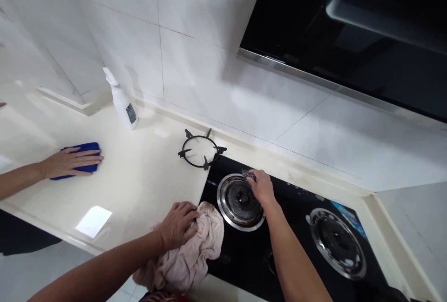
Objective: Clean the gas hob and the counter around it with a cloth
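My left hand (179,225) lies on a crumpled pale pink cloth (195,260), its fingers curled into the folds. The cloth drapes over the counter's front edge and the near left corner of the black gas stove (240,271). In my right hand (261,185) is a steel wool scrubber (248,175), gripped at the upper edge of the left burner (240,202). Brown stains mark that burner's metal ring, and its pan support is off. The round black pan support (184,151) sits on the counter behind the stove's left corner.
Another person's hand (71,161) presses a blue cloth (89,148) on the white counter (139,181) at left. A white spray bottle (122,106) stands near the wall. The right burner (337,241) has whitish spots. A black range hood (331,46) overhangs the upper right.
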Demonstrator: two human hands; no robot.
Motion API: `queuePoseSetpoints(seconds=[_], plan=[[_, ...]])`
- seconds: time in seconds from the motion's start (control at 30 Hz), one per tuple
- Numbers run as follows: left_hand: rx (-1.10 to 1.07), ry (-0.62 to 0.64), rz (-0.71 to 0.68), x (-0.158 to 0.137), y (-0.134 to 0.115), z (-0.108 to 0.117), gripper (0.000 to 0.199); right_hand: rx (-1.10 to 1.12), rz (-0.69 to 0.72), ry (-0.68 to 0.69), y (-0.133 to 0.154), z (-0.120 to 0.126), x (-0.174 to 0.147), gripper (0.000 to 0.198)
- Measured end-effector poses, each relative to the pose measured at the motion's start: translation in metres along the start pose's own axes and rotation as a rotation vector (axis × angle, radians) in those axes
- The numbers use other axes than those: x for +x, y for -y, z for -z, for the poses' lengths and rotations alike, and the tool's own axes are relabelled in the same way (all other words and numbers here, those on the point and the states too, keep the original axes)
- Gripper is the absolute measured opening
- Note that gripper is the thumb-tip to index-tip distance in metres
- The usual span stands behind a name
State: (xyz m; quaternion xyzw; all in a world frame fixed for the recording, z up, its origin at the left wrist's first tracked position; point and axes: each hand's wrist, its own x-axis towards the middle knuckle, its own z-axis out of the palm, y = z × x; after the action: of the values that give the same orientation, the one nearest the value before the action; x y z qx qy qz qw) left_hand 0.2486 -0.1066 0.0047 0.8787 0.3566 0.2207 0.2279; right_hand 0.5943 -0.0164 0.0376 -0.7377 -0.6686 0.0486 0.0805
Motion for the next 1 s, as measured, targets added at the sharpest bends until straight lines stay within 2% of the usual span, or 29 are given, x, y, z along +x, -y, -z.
queuePoseSetpoints(seconds=[0.17,0.23,0.4,0.47,0.57,0.73,0.87,1.0], plan=[[-0.009,0.005,0.004,0.0,0.0,-0.001,0.028,0.002,0.201,0.159,0.018,-0.009,-0.01,0.021],[-0.013,0.0,-0.001,-0.001,0.001,-0.002,0.028,-0.038,0.18,0.176,0.01,-0.006,-0.009,0.023],[-0.013,-0.03,0.004,-0.003,0.002,-0.005,0.026,-0.161,0.032,0.216,-0.042,0.02,-0.008,0.014],[-0.005,-0.026,0.008,-0.003,0.001,-0.006,0.026,-0.182,0.005,0.228,-0.048,0.024,-0.007,0.014],[0.007,-0.022,0.007,-0.003,0.001,-0.006,0.026,-0.186,0.008,0.214,-0.025,0.016,-0.001,0.021],[0.01,-0.031,-0.005,-0.003,0.001,-0.004,0.026,-0.156,0.138,0.19,0.055,-0.008,-0.005,0.02],[-0.002,-0.028,-0.006,-0.003,0.002,-0.004,0.027,-0.177,0.209,0.159,0.096,-0.009,-0.04,0.025],[-0.008,-0.037,0.001,-0.004,0.003,-0.006,0.026,-0.286,0.224,0.078,0.097,-0.014,-0.094,0.03]])
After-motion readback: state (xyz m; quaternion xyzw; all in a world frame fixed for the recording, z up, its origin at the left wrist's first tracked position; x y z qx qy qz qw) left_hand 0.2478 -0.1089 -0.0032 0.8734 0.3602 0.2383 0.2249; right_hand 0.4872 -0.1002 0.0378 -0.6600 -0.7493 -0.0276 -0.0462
